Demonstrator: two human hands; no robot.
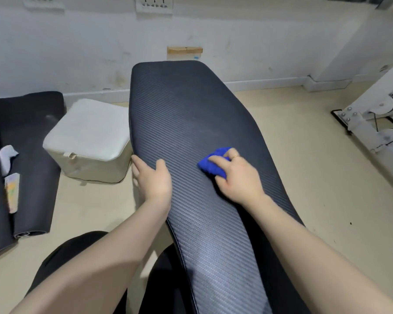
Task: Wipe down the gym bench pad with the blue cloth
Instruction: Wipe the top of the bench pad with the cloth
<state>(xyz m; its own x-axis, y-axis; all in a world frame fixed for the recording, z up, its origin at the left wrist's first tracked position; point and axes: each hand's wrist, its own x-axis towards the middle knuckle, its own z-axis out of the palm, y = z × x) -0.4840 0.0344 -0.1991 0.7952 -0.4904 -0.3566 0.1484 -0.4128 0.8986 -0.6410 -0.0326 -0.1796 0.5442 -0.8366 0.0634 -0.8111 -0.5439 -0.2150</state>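
The dark ribbed gym bench pad (186, 114) runs from my lap toward the far wall. A bunched blue cloth (213, 165) lies on the pad's middle, right of centre. My right hand (236, 175) presses on the cloth, fingers curled over it, a ring on one finger. My left hand (152, 177) grips the pad's left edge, thumb on top and fingers wrapped around the side.
A cream padded box (89, 139) sits on the floor just left of the bench. Dark mats (25, 155) with a white cloth and a packet lie at far left. A white machine frame (377, 114) stands at the right. The wall is close behind the bench.
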